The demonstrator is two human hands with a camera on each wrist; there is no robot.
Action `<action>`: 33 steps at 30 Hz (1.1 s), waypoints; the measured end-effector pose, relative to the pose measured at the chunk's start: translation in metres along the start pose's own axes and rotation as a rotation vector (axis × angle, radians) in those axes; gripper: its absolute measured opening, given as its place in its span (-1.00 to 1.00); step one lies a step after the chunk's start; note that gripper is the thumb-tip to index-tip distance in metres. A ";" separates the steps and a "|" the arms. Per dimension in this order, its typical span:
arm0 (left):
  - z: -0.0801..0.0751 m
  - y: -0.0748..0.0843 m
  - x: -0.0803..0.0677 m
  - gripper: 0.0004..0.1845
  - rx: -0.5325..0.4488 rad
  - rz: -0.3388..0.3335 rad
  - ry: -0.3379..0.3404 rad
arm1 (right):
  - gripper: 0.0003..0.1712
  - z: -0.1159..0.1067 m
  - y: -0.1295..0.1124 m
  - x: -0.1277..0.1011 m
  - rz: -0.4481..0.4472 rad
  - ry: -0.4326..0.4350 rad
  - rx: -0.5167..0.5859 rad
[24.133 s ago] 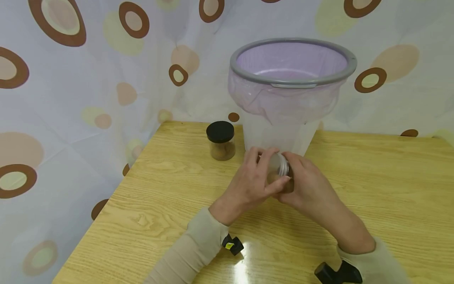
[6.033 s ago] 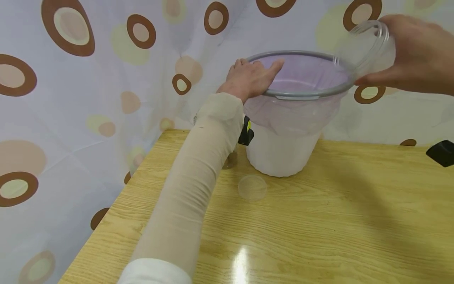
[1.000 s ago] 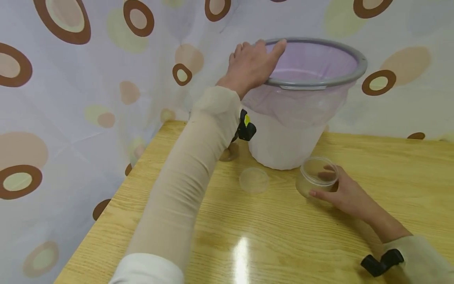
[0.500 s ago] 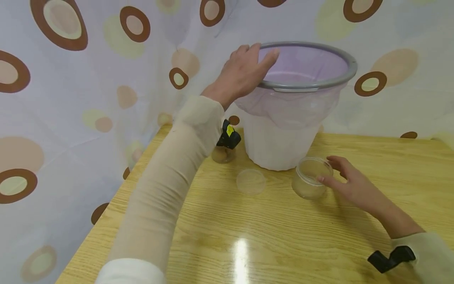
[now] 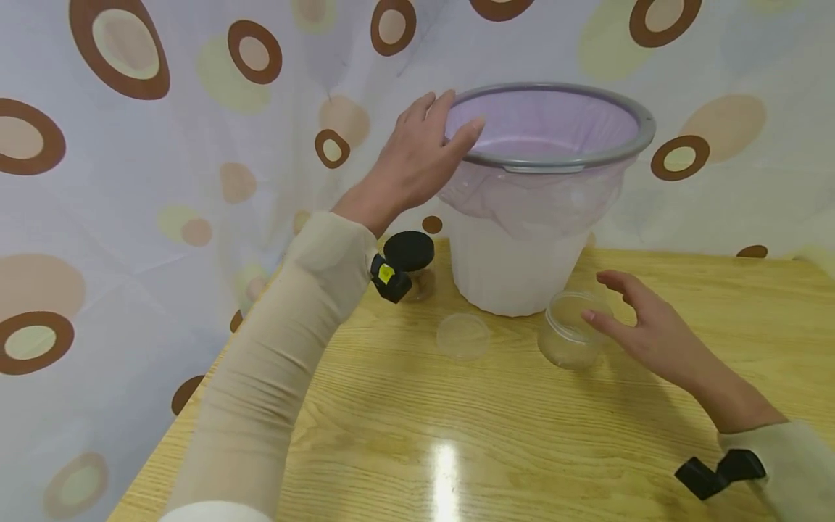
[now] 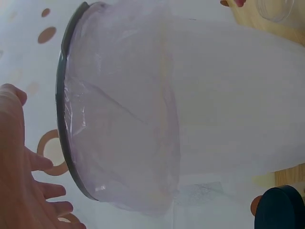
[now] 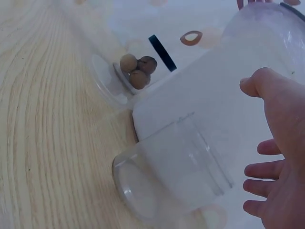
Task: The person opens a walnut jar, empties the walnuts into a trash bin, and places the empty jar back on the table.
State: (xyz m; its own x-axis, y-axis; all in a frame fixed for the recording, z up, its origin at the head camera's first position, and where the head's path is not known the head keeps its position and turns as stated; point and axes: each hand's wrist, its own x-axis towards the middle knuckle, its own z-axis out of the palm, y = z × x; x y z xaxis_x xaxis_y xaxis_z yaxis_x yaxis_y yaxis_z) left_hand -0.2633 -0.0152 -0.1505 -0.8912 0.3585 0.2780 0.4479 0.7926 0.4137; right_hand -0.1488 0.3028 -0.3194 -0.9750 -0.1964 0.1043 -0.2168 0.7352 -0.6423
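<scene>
Now the emptied jar [image 5: 569,338] stands mid-frame on the worktop [image 5: 522,435]; right hand [image 5: 642,330] open beside it, left hand [image 5: 417,156] open at the bin's [image 5: 548,156] rim. Next, probably the lid [image 5: 462,336].

Clear lidless jar [image 5: 569,338] upright (empty) beside lined bin [image 5: 522,275]

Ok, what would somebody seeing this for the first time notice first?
Probably the big white bin with a grey rim and purple liner, standing at the back of the wooden table, with the left hand beside its rim. In front of it stands an empty clear jar, the right hand open next to it, with the jar's clear lid lying flat to its left.
</scene>
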 end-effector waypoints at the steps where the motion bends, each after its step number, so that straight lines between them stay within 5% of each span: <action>1: 0.000 -0.003 -0.003 -0.19 -0.014 0.005 0.009 | -0.12 0.000 -0.003 0.001 -0.008 0.008 -0.006; 16: 0.027 -0.047 -0.042 -0.19 -0.228 0.052 0.041 | -0.20 0.000 -0.035 0.011 -0.091 0.035 -0.025; 24: 0.042 -0.054 -0.054 -0.20 -0.214 0.075 0.033 | -0.29 0.007 -0.048 0.014 -0.130 0.036 0.025; 33: 0.053 -0.067 -0.060 -0.20 -0.195 0.015 -0.007 | -0.35 0.024 -0.068 0.027 -0.236 0.007 0.050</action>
State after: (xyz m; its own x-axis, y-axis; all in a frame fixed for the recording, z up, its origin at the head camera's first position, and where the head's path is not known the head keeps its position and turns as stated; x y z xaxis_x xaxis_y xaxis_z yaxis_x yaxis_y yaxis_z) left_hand -0.2442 -0.0639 -0.2408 -0.8846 0.3734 0.2794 0.4658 0.6767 0.5702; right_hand -0.1594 0.2317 -0.2915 -0.8981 -0.3542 0.2608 -0.4358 0.6363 -0.6365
